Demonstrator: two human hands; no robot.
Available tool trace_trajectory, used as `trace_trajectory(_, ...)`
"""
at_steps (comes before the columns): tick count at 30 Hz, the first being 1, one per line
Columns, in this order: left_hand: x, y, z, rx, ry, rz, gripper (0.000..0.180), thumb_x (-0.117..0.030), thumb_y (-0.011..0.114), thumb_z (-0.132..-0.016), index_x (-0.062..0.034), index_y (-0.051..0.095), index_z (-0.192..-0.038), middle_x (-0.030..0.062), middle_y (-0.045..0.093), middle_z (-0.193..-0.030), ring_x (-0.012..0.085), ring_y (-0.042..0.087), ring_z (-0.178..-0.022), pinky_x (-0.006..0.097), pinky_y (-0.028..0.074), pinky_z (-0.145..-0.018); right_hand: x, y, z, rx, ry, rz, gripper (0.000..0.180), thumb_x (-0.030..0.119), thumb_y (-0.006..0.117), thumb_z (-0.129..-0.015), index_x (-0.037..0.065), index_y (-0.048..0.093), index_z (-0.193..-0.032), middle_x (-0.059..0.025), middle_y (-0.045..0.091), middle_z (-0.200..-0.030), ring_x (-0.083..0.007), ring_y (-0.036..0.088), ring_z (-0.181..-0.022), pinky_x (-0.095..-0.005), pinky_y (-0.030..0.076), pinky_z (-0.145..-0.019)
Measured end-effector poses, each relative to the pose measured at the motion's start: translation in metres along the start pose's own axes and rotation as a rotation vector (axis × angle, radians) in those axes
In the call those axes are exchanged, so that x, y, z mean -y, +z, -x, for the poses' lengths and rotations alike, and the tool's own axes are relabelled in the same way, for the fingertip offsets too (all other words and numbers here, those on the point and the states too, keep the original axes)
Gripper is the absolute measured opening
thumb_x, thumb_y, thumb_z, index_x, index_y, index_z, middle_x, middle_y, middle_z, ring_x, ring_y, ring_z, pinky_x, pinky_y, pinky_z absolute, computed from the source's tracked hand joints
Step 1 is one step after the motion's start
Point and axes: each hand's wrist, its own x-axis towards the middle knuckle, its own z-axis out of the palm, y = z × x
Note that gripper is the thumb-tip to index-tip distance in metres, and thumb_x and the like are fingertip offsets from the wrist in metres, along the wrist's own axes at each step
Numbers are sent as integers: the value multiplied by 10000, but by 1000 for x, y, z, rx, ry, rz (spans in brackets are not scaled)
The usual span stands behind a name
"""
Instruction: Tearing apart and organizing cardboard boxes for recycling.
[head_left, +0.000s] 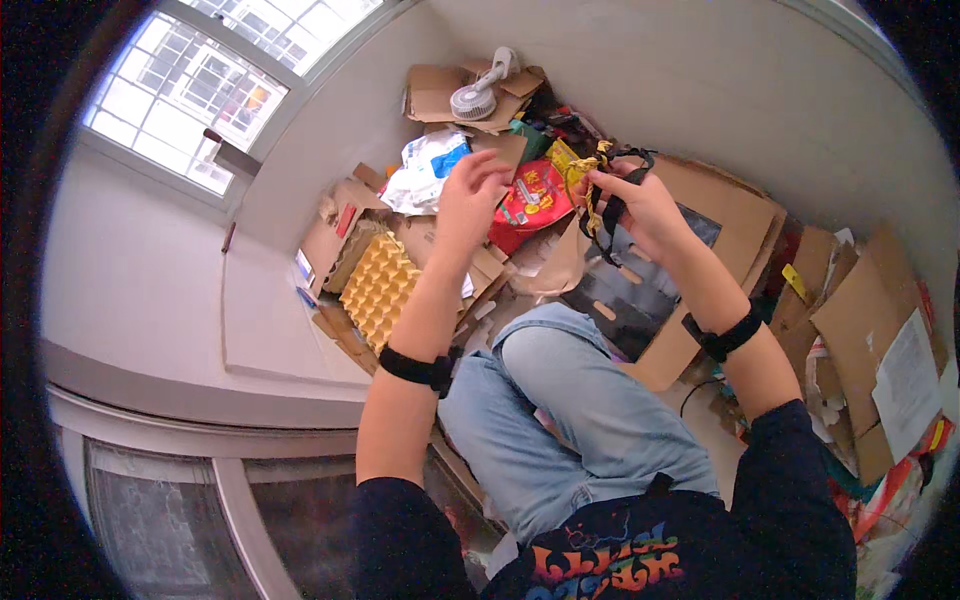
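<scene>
Cords (604, 157) in right hand (648, 210), left hand (468, 192) free, red bag (535, 200) and cardboard (740, 205) beyond.

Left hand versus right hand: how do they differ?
The right hand grips yellow and black cords; the left hand shows nothing held, fingers loosely bent. In view, the left hand appears left of the red bag, the right hand right of it. Both are bare.

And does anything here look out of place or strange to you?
Yes. The small white fan lies on heaped cardboard at the back, an odd place for an appliance. The yellow and black cords in the right hand look tangled.
</scene>
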Motion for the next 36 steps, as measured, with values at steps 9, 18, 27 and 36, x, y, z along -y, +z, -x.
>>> trace_trajectory(9, -28, 46, 9, 168, 3, -7, 383, -119, 636, -837, -9, 509, -1181, 99, 653, -927, 128, 613, -805, 229, 485, -692, -6, 22, 12, 1, -6, 66, 170, 179, 623, -861, 23, 603, -925, -28, 607, -839, -122, 603, -767, -250, 507, -716)
trace_trajectory(18, -25, 40, 16, 186, -203, 216, 352, -99, 637, -835, 9, 522, -1150, 84, 657, -874, 107, 610, -778, 218, 489, -686, -5, -9, 2, -36, -242, 557, 320, 283, 659, -827, -10, 658, -955, -52, 668, -832, -96, 575, -763, -240, 441, -696)
trace_trajectory(27, -26, 49, 26, 319, -85, 152, 359, -81, 618, -834, 14, 493, -1157, 84, 672, -779, 117, 638, -715, 230, 481, -634, 2, -27, 0, -123, -470, 799, 302, 280, 676, -799, -14, 654, -863, -73, 621, -766, -141, 542, -692, -292, 416, -636)
trace_trajectory(36, -22, 58, 32, 112, 132, -197, 471, -69, 634, -781, -30, 463, -1219, 86, 664, -834, 90, 612, -770, 230, 481, -693, -1, -4, 22, -591, -1053, 1055, 355, 312, 657, -793, -29, 558, -796, -149, 537, -712, -288, 549, -692, -376, 450, -675)
